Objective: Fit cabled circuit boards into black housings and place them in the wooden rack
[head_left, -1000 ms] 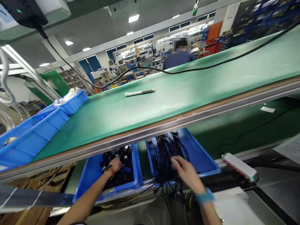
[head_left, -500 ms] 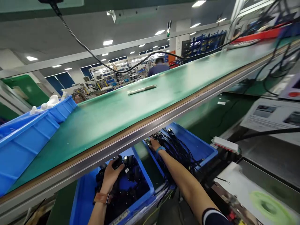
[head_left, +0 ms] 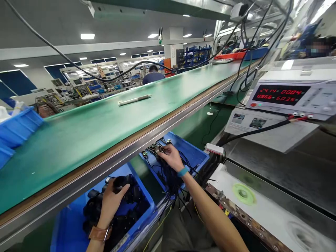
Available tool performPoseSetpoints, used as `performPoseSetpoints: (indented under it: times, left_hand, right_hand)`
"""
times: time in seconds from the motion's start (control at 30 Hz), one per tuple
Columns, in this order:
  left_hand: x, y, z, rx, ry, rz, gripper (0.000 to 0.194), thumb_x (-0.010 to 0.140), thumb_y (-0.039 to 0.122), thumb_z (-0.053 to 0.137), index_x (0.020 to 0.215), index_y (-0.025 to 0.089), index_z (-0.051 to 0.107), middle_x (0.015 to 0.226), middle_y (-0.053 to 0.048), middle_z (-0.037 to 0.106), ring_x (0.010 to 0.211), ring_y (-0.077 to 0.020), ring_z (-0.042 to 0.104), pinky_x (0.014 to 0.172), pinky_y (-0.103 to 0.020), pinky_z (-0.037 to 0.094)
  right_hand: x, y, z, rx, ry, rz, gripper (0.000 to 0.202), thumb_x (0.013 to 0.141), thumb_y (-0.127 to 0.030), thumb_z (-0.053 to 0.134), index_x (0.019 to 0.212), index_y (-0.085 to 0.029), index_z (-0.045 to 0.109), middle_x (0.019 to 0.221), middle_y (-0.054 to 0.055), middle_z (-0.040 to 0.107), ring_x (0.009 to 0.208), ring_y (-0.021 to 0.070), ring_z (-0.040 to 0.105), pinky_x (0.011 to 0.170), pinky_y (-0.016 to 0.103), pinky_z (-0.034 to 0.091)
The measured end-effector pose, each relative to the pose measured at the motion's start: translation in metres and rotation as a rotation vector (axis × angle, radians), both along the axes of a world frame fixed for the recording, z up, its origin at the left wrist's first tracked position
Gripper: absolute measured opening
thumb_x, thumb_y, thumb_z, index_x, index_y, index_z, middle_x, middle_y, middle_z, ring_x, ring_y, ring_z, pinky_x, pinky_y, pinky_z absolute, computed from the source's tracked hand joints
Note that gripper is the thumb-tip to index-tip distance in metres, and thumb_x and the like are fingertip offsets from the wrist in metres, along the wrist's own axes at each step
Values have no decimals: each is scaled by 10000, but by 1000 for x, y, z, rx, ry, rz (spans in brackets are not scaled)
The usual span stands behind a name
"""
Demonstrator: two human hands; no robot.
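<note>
My left hand (head_left: 112, 201) is in the near blue bin, its thumb and fingers curled around a black cylindrical housing (head_left: 120, 182). More black housings (head_left: 91, 208) lie loose under and beside that hand. In the farther blue bin, my right hand (head_left: 172, 158) pinches a small circuit board (head_left: 160, 149), partly covered by the fingers. Black cables (head_left: 168, 176) with small boards at their ends fill this bin and hang over its front rim.
Above both bins runs a green shelf (head_left: 105, 129) with a metal edge; a white pen (head_left: 135, 100) lies on it. At right are a power supply (head_left: 291, 96) with red digits, a white power strip (head_left: 214, 148) and a pale green ring (head_left: 244, 194).
The view has swung right, bringing the power supply into sight. My right hand has drawn back from the bin's far left corner and now lifts a small board above the cables.
</note>
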State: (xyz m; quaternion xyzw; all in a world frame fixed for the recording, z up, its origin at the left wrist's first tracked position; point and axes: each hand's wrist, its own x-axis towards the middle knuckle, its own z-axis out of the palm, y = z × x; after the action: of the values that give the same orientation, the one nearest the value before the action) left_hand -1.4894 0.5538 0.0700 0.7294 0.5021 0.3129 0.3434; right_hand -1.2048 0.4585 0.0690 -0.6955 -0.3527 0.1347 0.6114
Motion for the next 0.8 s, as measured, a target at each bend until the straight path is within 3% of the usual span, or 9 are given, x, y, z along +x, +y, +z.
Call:
performPoseSetpoints:
  times: [0.13, 0.2, 0.3, 0.37, 0.47, 0.57, 0.67, 0.8]
  left_hand:
    - [7, -11, 1, 196, -95, -79, 542, 646, 587, 763, 1012, 202, 655, 990, -96, 738, 947, -323, 692, 919, -488, 525]
    - [11, -24, 5, 286, -129, -152, 480, 695, 534, 778, 1026, 204, 668, 1021, -95, 732, 969, -304, 682, 919, -467, 525]
    - [19, -57, 14, 387, -203, -314, 384, 753, 439, 809, 1052, 233, 687, 1071, -72, 718, 1030, -269, 658, 945, -417, 512]
    - [28, -84, 16, 375, -300, -420, 380, 756, 395, 838, 1073, 251, 686, 1090, -56, 706, 1051, -245, 645, 948, -373, 507]
    - [46, -126, 5, 216, -512, -555, 421, 748, 406, 859, 1100, 260, 678, 1106, -47, 690, 1068, -225, 640, 952, -331, 508]
    - [64, -164, -18, -30, -641, -661, 468, 732, 461, 862, 1113, 254, 685, 1113, -56, 676, 1071, -229, 638, 942, -324, 519]
    - [76, -195, -42, -233, -649, -714, 493, 701, 472, 879, 1097, 240, 699, 1112, -59, 665, 1047, -234, 637, 916, -323, 527]
    - [82, -222, -64, -373, -558, -785, 464, 724, 415, 867, 1106, 226, 684, 1106, -58, 668, 1030, -232, 634, 917, -330, 510]
  right_hand:
    - [-18, -75, 45, 317, 182, 146, 436, 696, -492, 851, 938, -205, 631, 965, 56, 740, 886, 199, 702, 839, 331, 559]
    - [-28, -114, 66, 428, 255, 176, 423, 678, -474, 890, 912, -217, 649, 946, 51, 748, 843, 186, 704, 780, 301, 563]
    - [-47, -168, 87, 564, 301, 225, 415, 698, -537, 870, 894, -239, 657, 926, 60, 751, 750, 194, 709, 624, 277, 557]
    - [-64, -198, 93, 618, 282, 276, 409, 719, -577, 840, 903, -260, 660, 899, 66, 753, 709, 211, 715, 559, 279, 548]
    - [-92, -225, 87, 528, 167, 259, 348, 746, -509, 850, 938, -273, 680, 902, 69, 764, 738, 223, 734, 590, 284, 577]
    - [-113, -235, 65, 282, 15, 77, 286, 779, -374, 842, 988, -241, 698, 1029, 89, 763, 859, 223, 740, 701, 293, 608]
    - [-121, -244, 36, 82, -15, -52, 265, 819, -349, 773, 1028, -211, 686, 1022, 89, 754, 859, 209, 724, 707, 289, 606]
    - [-119, -269, 6, -16, 60, -110, 327, 835, -376, 738, 1098, -199, 661, 950, 74, 740, 741, 178, 676, 654, 274, 580]
